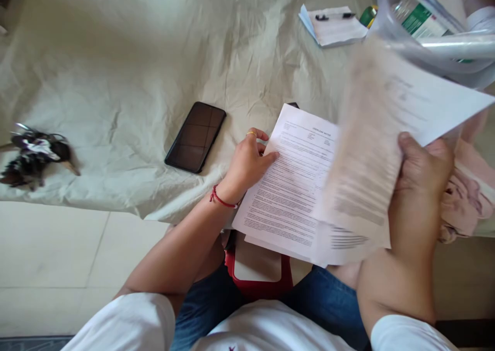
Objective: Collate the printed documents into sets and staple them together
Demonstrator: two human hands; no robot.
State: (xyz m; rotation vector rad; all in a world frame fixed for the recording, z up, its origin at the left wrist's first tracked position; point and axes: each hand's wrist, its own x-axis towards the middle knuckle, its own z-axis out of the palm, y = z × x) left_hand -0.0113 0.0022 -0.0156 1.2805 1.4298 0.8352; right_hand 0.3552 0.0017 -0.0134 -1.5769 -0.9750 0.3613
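A stack of printed sheets [288,191] lies at the front edge of a surface covered with a pale crumpled cloth [127,72]. My left hand [247,163] rests on the stack's left edge, fingertips on the top page. My right hand [419,178] is lifted above the stack's right side and grips a printed sheet [386,134], which is blurred by motion and tilted up. A thumb lies across the sheet's face.
A black phone [196,137] lies face up left of my left hand. A dark bunch of keys [33,155] sits at the far left. A clipboard with a pen [334,25] lies at the back. A clear plastic tub [436,26] and pink cloth [467,191] are on the right.
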